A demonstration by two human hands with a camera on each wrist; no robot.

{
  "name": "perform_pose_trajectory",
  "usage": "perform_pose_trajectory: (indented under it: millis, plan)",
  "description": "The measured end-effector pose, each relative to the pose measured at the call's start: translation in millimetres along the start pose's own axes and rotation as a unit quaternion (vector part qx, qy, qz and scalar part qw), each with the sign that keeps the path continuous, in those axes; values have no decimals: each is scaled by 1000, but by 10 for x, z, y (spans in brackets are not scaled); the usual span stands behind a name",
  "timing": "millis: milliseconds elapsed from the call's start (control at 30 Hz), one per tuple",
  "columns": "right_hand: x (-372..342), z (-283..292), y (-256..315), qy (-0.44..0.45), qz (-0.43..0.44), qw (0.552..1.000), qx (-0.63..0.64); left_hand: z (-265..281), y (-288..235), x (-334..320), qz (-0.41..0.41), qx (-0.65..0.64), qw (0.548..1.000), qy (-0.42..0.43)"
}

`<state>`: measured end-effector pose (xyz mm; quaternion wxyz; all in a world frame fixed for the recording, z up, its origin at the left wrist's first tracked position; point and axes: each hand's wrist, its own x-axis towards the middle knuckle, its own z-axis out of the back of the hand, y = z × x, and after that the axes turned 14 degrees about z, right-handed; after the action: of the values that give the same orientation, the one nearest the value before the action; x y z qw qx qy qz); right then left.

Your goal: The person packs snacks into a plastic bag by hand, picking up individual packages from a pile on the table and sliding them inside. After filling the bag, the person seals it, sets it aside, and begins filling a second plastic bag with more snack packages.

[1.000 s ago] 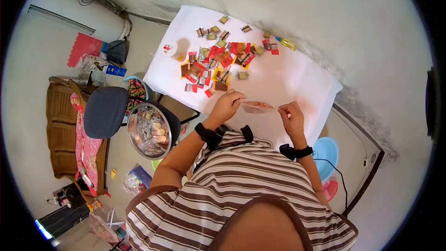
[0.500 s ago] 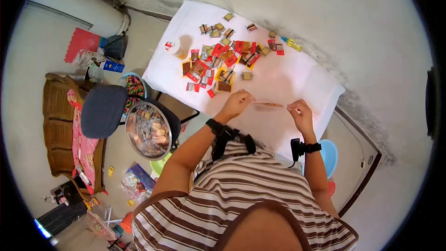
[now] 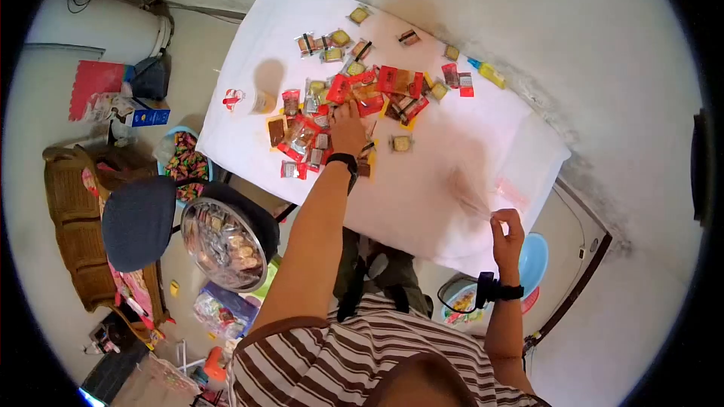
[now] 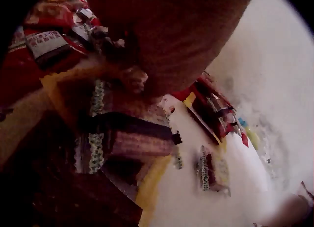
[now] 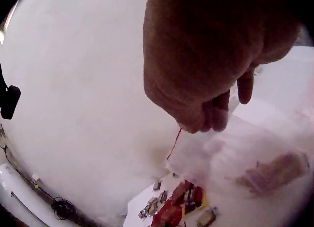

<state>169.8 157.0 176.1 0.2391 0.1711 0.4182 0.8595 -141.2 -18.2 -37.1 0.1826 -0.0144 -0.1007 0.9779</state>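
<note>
My left hand reaches over the heap of wrapped snacks, its fingertips touching red packets. The left wrist view has this hand dark and close, above a dark-banded packet; its fingertips are partly hidden. At the table's near right, my right hand pinches the edge of a clear plastic bag. From the right wrist, the bag hangs below the curled fingers of that hand, with a brownish patch showing on or through it.
A clear tub with a red-marked lid and a yellow bottle stand on the white-covered table. Left of it are a large metal bowl of packets, a grey chair and a basin of wrapped sweets.
My left hand has let go of the bag and moved forward and left to the heap. My right hand has moved a little right and nearer my body, and the bag now hangs from it alone.
</note>
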Motion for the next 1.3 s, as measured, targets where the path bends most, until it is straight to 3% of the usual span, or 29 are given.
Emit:
perform_pose_trajectory:
  millis: [100, 167, 200, 267, 333, 400, 467, 533, 600, 633, 667, 733, 800, 833, 867, 933, 1000, 1067, 1200, 1300]
  plan:
    - [-104, -130, -93, 9, -17, 1000, 7, 132, 10, -23, 21, 26, 999, 30]
    - [-239, -228, -187, 18, -73, 997, 3, 127, 91, -34, -81, 1, 996, 33]
    - [-265, -274, -161, 22, -112, 993, 11, 142, 91, -34, -81, 1, 996, 33]
    - [-294, -315, -69, 28, -106, 994, 6, 185, 131, -23, -114, 26, 988, 100]
    - [-354, -377, -80, 83, -128, 988, -20, 174, 166, -45, -94, 32, 993, 69]
    - [-372, -469, -121, 84, -105, 991, -5, 236, 203, -50, -74, 40, 996, 38]
    - [-478, -475, -233, 103, -102, 989, 5, 357, 191, -53, -149, 64, 984, 75]
    - [-475, -506, -234, 106, -101, 989, -6, 505, 263, -114, -154, 28, 986, 59]
    - [-507, -541, -281, 109, -105, 988, -19, 673, 324, -249, -82, -250, 962, 78]
    - [-530, -585, -345, 103, -137, 985, 4, 595, 365, -308, 4, -271, 961, 55]
    - [-569, -605, -410, 96, -172, 980, 26, 532, 435, -398, 0, -270, 961, 61]
    - [-548, -615, -386, 103, -165, 981, 24, 486, 571, -663, 89, -370, 923, 61]
    - [-504, -617, -335, 103, -196, 973, 68, 779, 561, -850, 234, -464, 814, 259]
    - [-534, -616, -366, 98, -204, 972, 69, 826, 568, -961, 294, -490, 757, 316]
    - [-550, -660, -409, 99, -214, 968, 89, 872, 547, -1095, 294, -485, 759, 319]
    - [-581, -733, -441, 104, -218, 963, 115, 1110, 307, -1354, 308, -611, 572, 452]
    - [-631, -761, -445, 114, -181, 971, 106, 1098, 135, -1624, 258, -633, 497, 534]
    - [-623, -764, -398, 130, -169, 973, 92, 1033, -116, -1795, 263, -675, 390, 569]
    - [-642, -851, -389, 142, -130, 979, 70, 868, -575, -1887, 290, -632, 383, 608]
    - [-609, -847, -332, 136, -172, 970, 104, 759, -656, -1925, 331, -621, 400, 588]
